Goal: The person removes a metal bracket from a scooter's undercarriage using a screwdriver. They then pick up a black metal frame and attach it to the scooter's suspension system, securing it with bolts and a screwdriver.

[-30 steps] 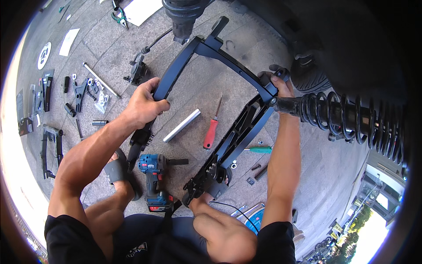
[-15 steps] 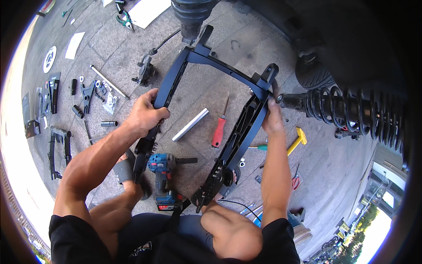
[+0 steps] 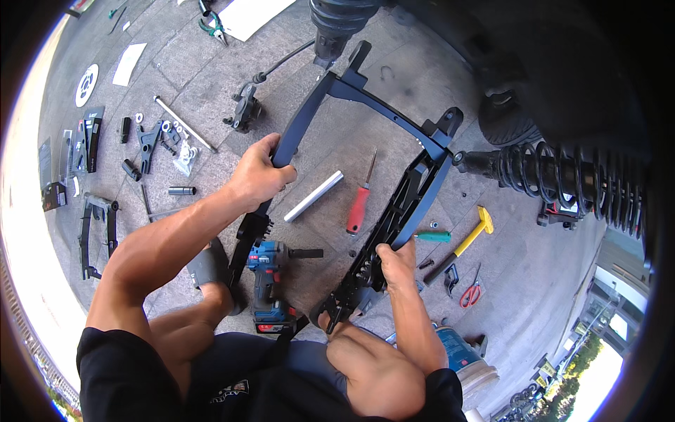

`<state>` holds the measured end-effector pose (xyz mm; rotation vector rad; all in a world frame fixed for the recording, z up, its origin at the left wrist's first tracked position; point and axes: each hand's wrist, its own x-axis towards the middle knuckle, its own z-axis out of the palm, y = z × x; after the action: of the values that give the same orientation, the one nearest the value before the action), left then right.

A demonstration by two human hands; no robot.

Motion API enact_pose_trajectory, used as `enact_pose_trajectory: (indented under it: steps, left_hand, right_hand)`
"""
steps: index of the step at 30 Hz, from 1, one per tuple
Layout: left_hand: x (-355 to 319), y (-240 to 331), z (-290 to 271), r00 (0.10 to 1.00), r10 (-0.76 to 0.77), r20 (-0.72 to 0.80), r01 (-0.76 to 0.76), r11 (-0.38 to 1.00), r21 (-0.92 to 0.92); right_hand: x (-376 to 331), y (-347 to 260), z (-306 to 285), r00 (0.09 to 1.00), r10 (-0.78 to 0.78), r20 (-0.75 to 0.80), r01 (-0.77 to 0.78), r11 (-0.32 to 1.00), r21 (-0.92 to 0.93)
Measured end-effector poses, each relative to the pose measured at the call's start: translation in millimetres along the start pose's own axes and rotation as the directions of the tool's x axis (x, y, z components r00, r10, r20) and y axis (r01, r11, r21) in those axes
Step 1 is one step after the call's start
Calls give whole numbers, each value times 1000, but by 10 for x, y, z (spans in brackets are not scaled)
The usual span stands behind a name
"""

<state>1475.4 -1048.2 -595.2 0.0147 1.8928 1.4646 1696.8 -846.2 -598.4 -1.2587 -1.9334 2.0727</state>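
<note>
Both my hands hold a large black U-shaped swingarm (image 3: 385, 108) above the paved ground. Its crossbar with two lugs lies at the far side, and its two long arms run back toward my knees. My left hand (image 3: 260, 174) is closed around the left arm, about midway. Nearer to me, my right hand (image 3: 398, 266) grips the right arm near its end, thumb on top; its other fingers are mostly hidden. Between the arms, on the ground, lie a silver metal tube (image 3: 314, 197) and a red-handled screwdriver (image 3: 359, 209). A blue cordless impact wrench (image 3: 267, 273) lies near my left foot.
A black coil-spring shock absorber (image 3: 555, 172) juts in from the right, close to the crossbar's right corner. Beyond it is a tyre (image 3: 505, 118). A yellow hammer (image 3: 481, 226) and red-handled pliers (image 3: 470, 296) lie right. A brake caliper (image 3: 244, 109) and several loose parts lie left.
My right hand has moved down the right arm of the swingarm, from near the crossbar to near its close end. The swingarm has shifted slightly right. My left hand keeps its hold.
</note>
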Motion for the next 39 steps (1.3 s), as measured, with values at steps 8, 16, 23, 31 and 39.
enact_pose_trajectory:
  steps: [8,16,23,31,39]
  left_hand:
    - [449,509,-119,971,238,10,-210,834,510]
    - [833,941,117,996,-23,88,8,986,169]
    - [871,828,90,989,71,130,-91,984,152]
    - [166,57,-346,841,-90,533,-37,974,222]
    - [87,47,-345,890,-6,455,81,986,-146]
  right_hand:
    - [-145,-57,-115,998,-54,-29,53,997,-54]
    - [-295,66,-75,999,-14,-38,12,998,-59]
    - [-329,-19,-116,997,-4,-74,3,1000,-18]
    - [-86,-223,-180,999,21,-42,-17,995,93]
    - [91,-387,-88,999,-24,-46,27,998,54]
